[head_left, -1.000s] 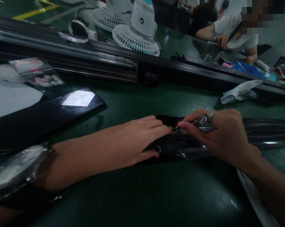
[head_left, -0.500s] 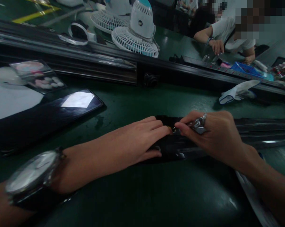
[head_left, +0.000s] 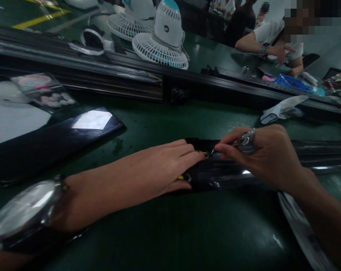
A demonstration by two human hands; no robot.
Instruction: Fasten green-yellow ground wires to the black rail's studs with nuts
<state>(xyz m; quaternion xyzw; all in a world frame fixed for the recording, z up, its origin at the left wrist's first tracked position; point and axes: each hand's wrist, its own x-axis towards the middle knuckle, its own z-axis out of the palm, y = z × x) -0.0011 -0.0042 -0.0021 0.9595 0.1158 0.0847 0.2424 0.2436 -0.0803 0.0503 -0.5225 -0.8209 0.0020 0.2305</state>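
My left hand (head_left: 170, 162) lies across a long black glossy part (head_left: 229, 169), with its fingers closed over a yellow-green wire (head_left: 199, 151). That wire ends in a small metal ring terminal (head_left: 206, 154) just past the fingertips. Beside the thumb, a second ring terminal (head_left: 188, 177) shows with a bit of yellow behind it. My right hand (head_left: 260, 154), with a ring on one finger, pinches a small thin metal piece (head_left: 212, 151) between thumb and forefinger. Its tip is close to the first terminal; its exact kind cannot be made out.
A dark glossy panel (head_left: 102, 135) lies left, with a picture packet (head_left: 51, 94) behind it. White gloves (head_left: 283, 109) lie at the back right. Dark rails (head_left: 130, 84) cross behind, with a white fan (head_left: 161, 49) beyond. A co-worker's arm (head_left: 252, 43) shows across the bench.
My right hand has drawn slightly up and right, away from the ring terminal, which shows more clearly. My left hand stays nearly in place. The co-worker's hand across the bench has moved right.
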